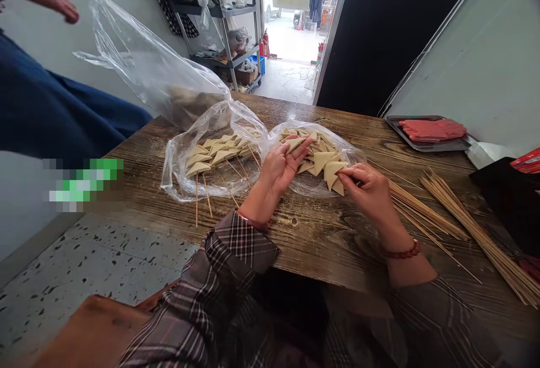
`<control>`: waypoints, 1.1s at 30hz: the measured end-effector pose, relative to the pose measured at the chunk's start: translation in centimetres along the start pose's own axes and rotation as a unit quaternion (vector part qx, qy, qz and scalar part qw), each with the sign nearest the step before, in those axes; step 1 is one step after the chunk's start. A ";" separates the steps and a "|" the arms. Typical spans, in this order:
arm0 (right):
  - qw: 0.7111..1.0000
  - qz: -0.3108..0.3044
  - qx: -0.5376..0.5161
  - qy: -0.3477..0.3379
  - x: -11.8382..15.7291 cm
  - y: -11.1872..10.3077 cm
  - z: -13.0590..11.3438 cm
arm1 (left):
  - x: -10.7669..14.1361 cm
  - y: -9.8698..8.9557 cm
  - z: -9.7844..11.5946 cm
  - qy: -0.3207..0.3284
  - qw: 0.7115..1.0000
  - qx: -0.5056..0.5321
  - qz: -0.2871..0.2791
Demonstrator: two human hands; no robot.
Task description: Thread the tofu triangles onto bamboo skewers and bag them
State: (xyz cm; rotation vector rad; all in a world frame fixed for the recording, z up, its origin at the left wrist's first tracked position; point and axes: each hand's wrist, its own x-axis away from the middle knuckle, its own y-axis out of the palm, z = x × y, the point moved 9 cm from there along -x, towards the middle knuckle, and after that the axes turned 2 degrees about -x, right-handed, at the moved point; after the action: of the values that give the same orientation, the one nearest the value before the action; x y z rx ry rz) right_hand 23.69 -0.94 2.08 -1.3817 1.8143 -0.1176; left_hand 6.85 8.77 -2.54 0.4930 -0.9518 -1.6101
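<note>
Triangular tofu pieces (323,160) lie heaped on an opened plastic bag (354,157) at the middle of the frame, right under both hands. The left hand (282,168) has its fingers curled round one triangle (294,144) at the near-left edge of the heap. The right hand (367,188) pinches the pieces at the heap's right side, fingertips closed on a triangle (333,172). Just left of the left hand, a second bag carries skewered tofu (213,157), sticks pointing toward the bench's near edge. Loose bamboo skewers (464,216) fan out at the right, close beside the right wrist. A steel tray of raw meat (430,130) sits at upper right, well apart. The wooden bench (320,238) is bare between the wrists and its front edge. Another person's hand (63,8) shows at upper left.
</note>
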 end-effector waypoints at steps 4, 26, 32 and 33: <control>1.000 -0.016 0.001 -0.005 0.2 0.3 -0.2 | -0.1 0.1 0.3 0.014 1.000 0.007 -0.001; 1.000 -0.024 0.012 0.000 0.3 0.6 0.2 | 0.3 0.7 0.2 0.011 1.000 0.004 -0.021; 1.000 -0.028 -0.001 0.001 0.2 0.5 0.0 | 0.8 1.6 0.8 0.049 0.996 -0.045 -0.053; 1.000 -0.028 -0.009 0.005 0.2 0.6 0.0 | 0.9 1.7 0.8 0.049 0.996 -0.050 -0.055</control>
State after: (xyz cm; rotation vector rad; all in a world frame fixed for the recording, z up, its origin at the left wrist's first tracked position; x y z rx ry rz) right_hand 23.27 -0.84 1.65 -1.4483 1.7898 -0.1387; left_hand 7.08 8.14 -0.58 0.5572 -0.7784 -1.7067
